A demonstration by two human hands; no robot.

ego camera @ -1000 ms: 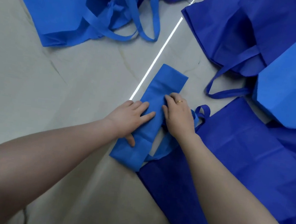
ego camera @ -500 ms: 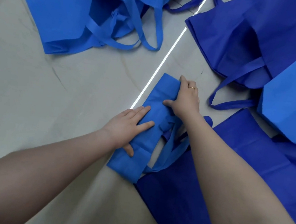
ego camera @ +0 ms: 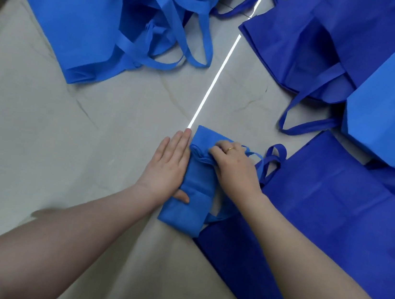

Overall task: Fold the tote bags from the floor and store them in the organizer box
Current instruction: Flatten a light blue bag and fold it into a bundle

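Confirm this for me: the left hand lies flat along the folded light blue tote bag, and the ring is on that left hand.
Not quite. The left hand does lie flat along the folded light blue tote bag, but the ring is on the right hand, which grips the bag's folded end. The head view shows it.

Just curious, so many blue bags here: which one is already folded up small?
The light blue bag under both hands, a narrow strip on the floor. The others lie spread flat or heaped with loose handles.
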